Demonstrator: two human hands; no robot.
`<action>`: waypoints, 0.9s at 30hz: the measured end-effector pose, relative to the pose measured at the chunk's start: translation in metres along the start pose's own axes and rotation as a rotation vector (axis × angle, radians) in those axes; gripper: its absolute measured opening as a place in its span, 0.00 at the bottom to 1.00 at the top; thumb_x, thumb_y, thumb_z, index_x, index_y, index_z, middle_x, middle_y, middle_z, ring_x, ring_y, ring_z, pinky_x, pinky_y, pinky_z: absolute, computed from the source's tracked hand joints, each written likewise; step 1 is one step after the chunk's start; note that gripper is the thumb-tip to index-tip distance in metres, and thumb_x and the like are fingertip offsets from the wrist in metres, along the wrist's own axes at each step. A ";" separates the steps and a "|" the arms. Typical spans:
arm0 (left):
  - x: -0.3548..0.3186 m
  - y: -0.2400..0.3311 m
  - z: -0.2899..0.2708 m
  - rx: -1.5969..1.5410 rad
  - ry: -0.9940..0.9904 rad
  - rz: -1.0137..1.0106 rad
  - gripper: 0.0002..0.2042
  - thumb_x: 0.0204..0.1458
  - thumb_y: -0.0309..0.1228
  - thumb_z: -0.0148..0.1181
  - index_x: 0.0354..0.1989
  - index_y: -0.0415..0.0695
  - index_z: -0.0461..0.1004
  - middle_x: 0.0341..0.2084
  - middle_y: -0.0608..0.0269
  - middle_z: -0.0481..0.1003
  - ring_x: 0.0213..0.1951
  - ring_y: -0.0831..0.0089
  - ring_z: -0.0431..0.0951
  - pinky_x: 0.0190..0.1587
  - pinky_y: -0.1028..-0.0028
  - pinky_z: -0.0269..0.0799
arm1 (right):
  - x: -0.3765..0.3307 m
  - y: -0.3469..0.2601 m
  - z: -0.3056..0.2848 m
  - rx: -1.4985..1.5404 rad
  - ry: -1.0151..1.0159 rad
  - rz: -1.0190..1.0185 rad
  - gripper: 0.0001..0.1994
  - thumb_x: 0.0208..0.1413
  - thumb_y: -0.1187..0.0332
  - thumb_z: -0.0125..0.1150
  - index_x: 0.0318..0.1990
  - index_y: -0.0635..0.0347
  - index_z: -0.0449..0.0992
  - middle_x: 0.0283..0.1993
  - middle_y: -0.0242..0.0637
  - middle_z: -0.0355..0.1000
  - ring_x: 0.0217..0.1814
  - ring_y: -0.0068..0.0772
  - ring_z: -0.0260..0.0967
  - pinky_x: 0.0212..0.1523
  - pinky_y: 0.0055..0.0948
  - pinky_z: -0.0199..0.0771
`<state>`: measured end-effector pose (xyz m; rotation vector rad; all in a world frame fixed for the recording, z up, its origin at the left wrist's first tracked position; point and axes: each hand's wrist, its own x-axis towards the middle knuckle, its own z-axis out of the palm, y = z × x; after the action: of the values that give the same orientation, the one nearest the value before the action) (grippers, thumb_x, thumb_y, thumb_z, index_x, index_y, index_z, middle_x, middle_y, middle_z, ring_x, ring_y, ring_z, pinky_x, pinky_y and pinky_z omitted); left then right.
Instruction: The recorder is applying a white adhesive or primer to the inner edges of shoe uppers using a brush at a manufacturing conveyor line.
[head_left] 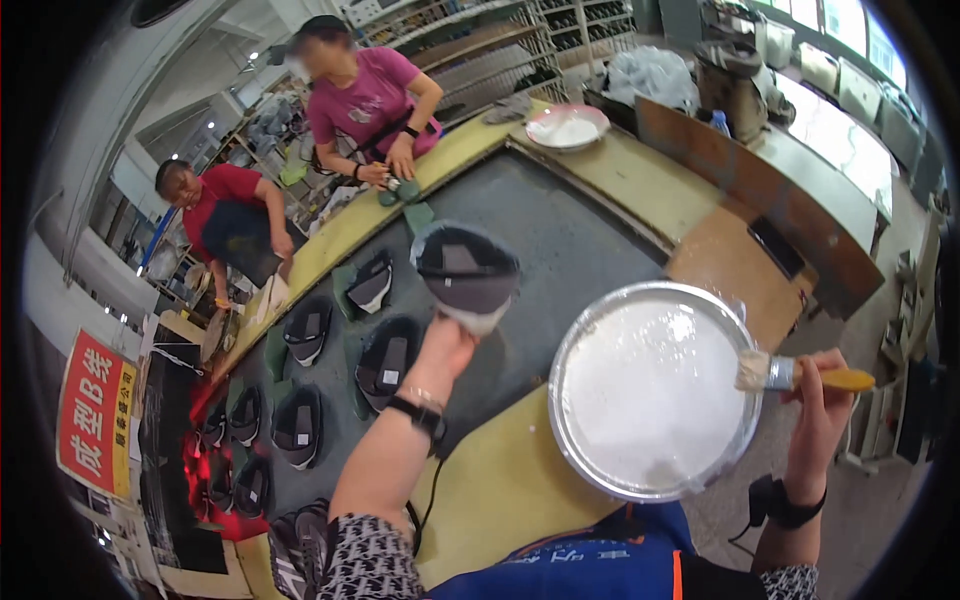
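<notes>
Two hands work at the near edge of a long dark conveyor belt (560, 230) framed by yellow-green side rails. The left hand (447, 345) is closed around the lower end of a dark shoe upper (465, 270), holding it up over the belt with its opening facing the camera. The right hand (820, 395) pinches the yellow handle of a brush (790, 375), whose bristles rest on the rim of a round metal pan (655, 390) full of white glue; the pan sits on the near rail just in front of the person. More shoe uppers (385, 362) lie in rows along the belt toward the left. Across the belt, two other people sit at the far rail, one in a pink shirt (365, 95), one in red (225, 190). A second pan (566, 127) stands at the far end, with shelving (480, 40) behind and a wooden bench (790, 190) on the right.
</notes>
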<state>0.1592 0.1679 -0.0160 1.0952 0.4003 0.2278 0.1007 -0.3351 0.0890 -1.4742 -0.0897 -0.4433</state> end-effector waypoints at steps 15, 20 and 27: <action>-0.190 0.033 -0.051 -0.274 0.200 -0.306 0.14 0.63 0.31 0.51 0.56 0.42 0.67 0.47 0.52 0.75 0.48 0.57 0.79 0.49 0.57 0.77 | -0.014 -0.034 0.027 -0.040 0.002 -0.059 0.09 0.67 0.65 0.58 0.35 0.59 0.71 0.31 0.24 0.63 0.32 0.18 0.56 0.34 0.22 0.56; -0.298 0.024 -0.068 -0.345 0.268 -0.323 0.14 0.63 0.28 0.50 0.55 0.39 0.66 0.49 0.51 0.73 0.51 0.57 0.77 0.53 0.57 0.76 | -0.019 -0.042 0.057 0.015 -0.035 -0.121 0.10 0.68 0.66 0.57 0.33 0.58 0.70 0.30 0.24 0.62 0.30 0.18 0.56 0.34 0.23 0.57; -0.351 -0.012 -0.108 -0.600 0.402 -0.295 0.12 0.62 0.27 0.51 0.52 0.39 0.68 0.46 0.52 0.73 0.49 0.56 0.76 0.54 0.56 0.74 | -0.031 -0.081 0.084 -0.067 -0.065 -0.216 0.09 0.67 0.65 0.58 0.35 0.59 0.72 0.31 0.27 0.64 0.31 0.20 0.57 0.34 0.24 0.58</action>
<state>-0.2046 0.1192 0.0011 0.3872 0.7873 0.2824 0.0626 -0.2493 0.1639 -1.5521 -0.2903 -0.5783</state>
